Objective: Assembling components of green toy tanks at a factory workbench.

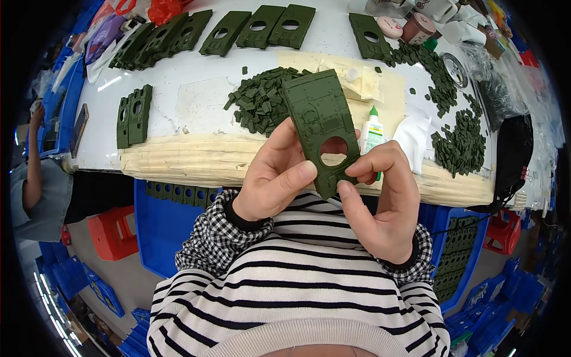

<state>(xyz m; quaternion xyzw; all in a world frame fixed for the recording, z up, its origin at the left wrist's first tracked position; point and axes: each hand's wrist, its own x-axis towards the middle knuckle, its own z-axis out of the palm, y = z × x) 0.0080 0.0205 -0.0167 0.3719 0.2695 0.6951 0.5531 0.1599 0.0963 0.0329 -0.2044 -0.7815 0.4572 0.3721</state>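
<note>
A dark green plastic model tank hull top (321, 113) with a round hole near its lower end is held up, tilted, above the table's front edge. My left hand (267, 184) grips its left side, thumb on the front and fingers behind. At its lower right corner my right hand (389, 205) pinches with thumb and bent forefinger; whether a small part sits between those fingertips is hidden. Behind the hull top lies a heap of small green plastic pieces (256, 101). A white glue bottle (373, 132) with a green nozzle stands just beyond my right hand.
More hull tops (226, 33) line the table's far side, and a pair (134, 116) lies at left. Further small pieces (458, 143) are heaped at right near a white cloth (411, 134). Blue bins (163, 229) and a red stool (113, 232) sit below; another person's arm (33, 160) shows far left.
</note>
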